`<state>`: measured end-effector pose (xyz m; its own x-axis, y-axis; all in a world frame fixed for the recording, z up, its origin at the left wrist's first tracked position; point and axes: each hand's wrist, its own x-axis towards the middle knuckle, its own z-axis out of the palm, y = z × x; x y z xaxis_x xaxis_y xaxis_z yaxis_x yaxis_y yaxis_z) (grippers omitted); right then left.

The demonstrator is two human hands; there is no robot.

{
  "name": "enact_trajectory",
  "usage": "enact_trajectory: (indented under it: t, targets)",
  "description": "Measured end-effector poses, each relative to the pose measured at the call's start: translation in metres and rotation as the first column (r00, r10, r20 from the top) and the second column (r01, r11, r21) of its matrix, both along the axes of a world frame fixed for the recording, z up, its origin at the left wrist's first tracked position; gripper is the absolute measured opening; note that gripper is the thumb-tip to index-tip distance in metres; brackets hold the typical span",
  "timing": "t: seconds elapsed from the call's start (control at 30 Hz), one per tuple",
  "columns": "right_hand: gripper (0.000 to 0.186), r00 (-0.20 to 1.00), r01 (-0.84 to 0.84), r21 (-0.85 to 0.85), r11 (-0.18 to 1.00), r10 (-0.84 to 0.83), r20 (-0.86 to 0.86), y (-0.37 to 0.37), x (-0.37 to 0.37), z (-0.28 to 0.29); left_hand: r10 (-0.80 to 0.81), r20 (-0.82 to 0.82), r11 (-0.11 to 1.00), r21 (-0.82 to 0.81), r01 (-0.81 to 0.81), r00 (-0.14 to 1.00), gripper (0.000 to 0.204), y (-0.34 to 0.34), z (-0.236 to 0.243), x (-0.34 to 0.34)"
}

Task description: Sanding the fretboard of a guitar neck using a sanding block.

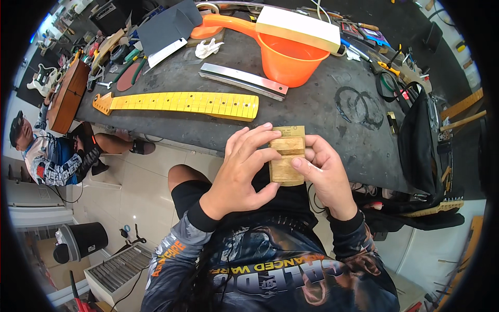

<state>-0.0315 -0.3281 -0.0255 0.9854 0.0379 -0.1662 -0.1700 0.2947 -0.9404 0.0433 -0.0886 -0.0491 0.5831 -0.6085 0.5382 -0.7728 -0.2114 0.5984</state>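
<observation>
As hands (242, 167) (328, 176) hold wood (287, 169), small print (286, 131) shows

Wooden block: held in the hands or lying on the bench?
Held: the left hand and the right hand grip the wooden block from opposite sides.

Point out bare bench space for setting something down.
The widest free patch of the dark bench lies ahead of the right hand, between the yellow guitar neck, orange dipper and dark rings. A narrow strip runs between neck and front edge. Far left and back are crowded with tools; a black bag takes the right side.
</observation>
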Motion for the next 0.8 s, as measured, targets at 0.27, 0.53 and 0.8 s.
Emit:
enact_trajectory:
  t: [0.27, 0.53, 0.8]
  targets:
    - [0.05, 1.0, -0.013, -0.006, 1.0, 0.013, -0.014, 0.0021, 0.0003, 0.0036, 0.02, -0.01, 1.0, 0.003, -0.02, 1.0, 0.054, 0.0034, -0.0015, -0.003]
    - [0.048, 1.0, -0.021, -0.018, 1.0, 0.021, -0.012, 0.0038, 0.0002, 0.0048, 0.031, -0.001, 1.0, 0.002, -0.031, 1.0, 0.053, 0.0052, -0.0017, -0.0047]
    - [0.045, 1.0, -0.016, -0.03, 0.999, 0.015, -0.021, 0.0072, -0.0002, 0.0031, 0.007, 0.0, 0.997, 0.077, -0.007, 1.0, 0.073, 0.0102, -0.0025, -0.0031]
